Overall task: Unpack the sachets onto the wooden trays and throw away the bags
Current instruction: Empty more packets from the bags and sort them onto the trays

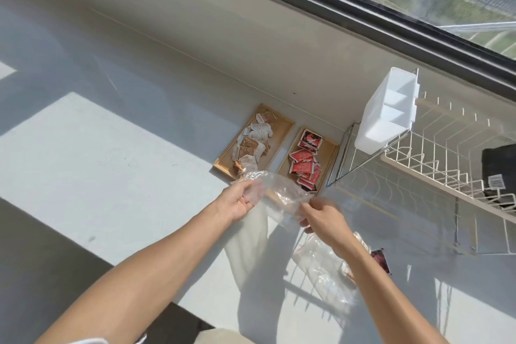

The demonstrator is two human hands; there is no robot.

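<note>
Two wooden trays lie side by side against the wall. The left tray (282, 126) holds several white and brown sachets (252, 145). The right tray (329, 151) holds several red sachets (304, 167). Just in front of the trays both hands hold up a clear plastic bag (282, 194): my left hand (240, 201) grips its left end, my right hand (325, 218) pinches its right end. A second clear bag (321, 268) lies on the counter under my right forearm, with a dark red sachet (381, 260) beside it.
A white wire dish rack (435, 165) stands at the right with a white plastic holder (386, 112) clipped to its corner and a black object (499, 173) inside. The grey counter (111, 165) runs left; a window sill and window are behind.
</note>
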